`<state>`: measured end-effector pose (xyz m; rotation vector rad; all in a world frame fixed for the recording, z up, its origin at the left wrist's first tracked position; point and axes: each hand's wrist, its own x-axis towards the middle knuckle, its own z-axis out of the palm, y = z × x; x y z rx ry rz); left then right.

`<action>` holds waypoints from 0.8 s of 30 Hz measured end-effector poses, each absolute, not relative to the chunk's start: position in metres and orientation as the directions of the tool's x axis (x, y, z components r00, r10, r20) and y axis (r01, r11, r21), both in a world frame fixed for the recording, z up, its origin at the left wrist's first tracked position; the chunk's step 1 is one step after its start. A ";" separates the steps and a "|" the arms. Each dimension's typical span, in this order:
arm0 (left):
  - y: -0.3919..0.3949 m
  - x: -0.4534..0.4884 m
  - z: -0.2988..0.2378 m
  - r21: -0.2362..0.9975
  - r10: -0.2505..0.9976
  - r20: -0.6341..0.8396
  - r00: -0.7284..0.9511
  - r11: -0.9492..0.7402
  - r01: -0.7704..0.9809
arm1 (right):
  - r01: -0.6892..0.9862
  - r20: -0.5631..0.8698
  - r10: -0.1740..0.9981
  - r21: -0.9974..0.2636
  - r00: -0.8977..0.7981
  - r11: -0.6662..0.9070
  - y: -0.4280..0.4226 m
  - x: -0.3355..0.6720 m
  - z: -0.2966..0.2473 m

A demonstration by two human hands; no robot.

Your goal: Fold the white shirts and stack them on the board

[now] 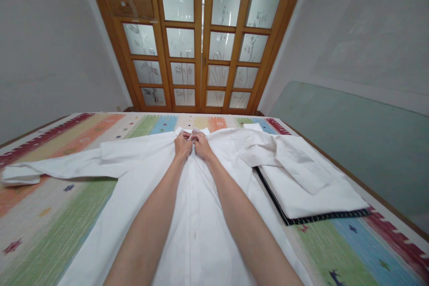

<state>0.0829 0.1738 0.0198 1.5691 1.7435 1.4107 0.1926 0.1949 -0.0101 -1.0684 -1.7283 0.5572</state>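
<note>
A white button-up shirt point(197, 214) lies spread face up on a striped, multicoloured cloth point(50, 228) that covers a flat surface. Its sleeves stretch out to the left and right. My left hand point(182, 145) and my right hand point(201, 143) are side by side at the top of the shirt's front placket, just below the collar. Both hands are closed, with the fingers pinching the shirt fabric there. My forearms reach over the shirt's front.
A stack of folded garments point(311, 196), white on top with a dark one beneath, lies to the right, under the shirt's right sleeve. Wooden doors with frosted glass panes point(201, 40) stand beyond the far edge. A wall point(362, 53) runs along the right.
</note>
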 end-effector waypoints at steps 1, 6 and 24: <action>0.174 0.083 0.020 0.856 0.904 0.316 -0.289 -0.140 0.498 | 0.401 0.505 0.854 -0.762 -0.124 0.509 0.195 0.193 -0.010; 0.174 0.082 0.019 0.856 0.902 0.312 -0.298 -0.132 0.500 | 0.401 0.516 0.849 -0.757 -0.116 0.515 0.196 0.192 -0.011; 0.172 0.077 0.019 0.864 0.913 0.316 -0.257 -0.166 0.475 | 0.467 0.509 0.860 -0.752 -0.038 0.465 0.188 0.193 -0.002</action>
